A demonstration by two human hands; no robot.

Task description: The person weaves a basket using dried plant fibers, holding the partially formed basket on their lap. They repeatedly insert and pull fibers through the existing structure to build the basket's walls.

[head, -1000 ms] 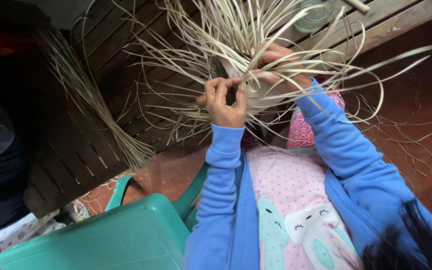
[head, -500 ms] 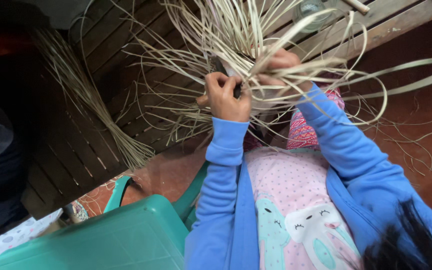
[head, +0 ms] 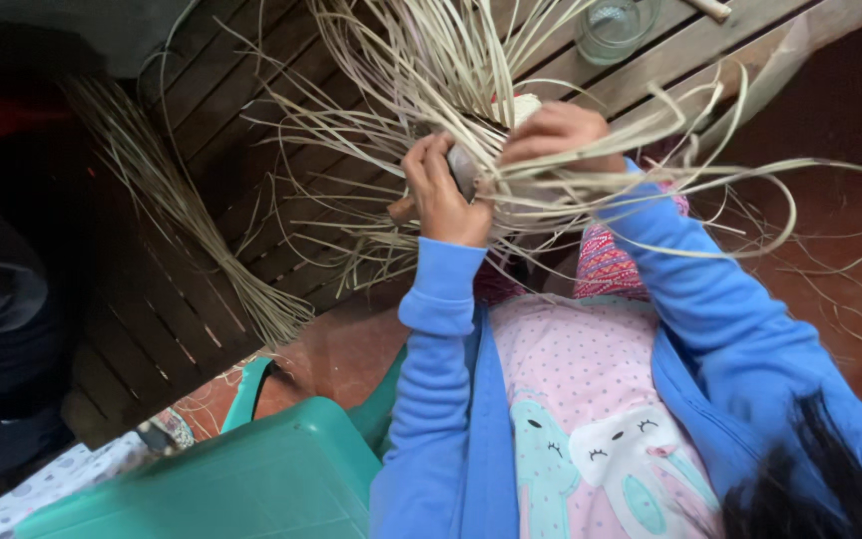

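The left hand [head: 443, 195] sits at the upper centre of the frame, fingers curled shut around a small dark, smooth tool [head: 463, 170] whose short end shows between thumb and fingers; which way the rest of it runs is hidden inside the fist. Just right of it, almost touching, the right hand [head: 557, 132] is closed over the top of a pale woven piece [head: 526, 108], fingers bent and pinching several strips against it. That woven piece lies between and partly under both hands, and most of it is covered by them. From it a spray of thin, flat, straw-coloured strips [head: 421, 60] fans out: many run up and left toward the top edge, others sweep in long curves rightward across the blue sleeve [head: 710, 299] to the right edge. The strips look stiff, dry and ribbon-like. Beneath them is a desk [head: 212, 110] of dark wooden slats running diagonally. A separate loose bundle of strips [head: 182, 225] lies on the slats at the left, its long axis slanting from upper left to lower right. A clear glass jar [head: 616, 25] stands at the top right. A green plastic chair [head: 251, 479] fills the lower left
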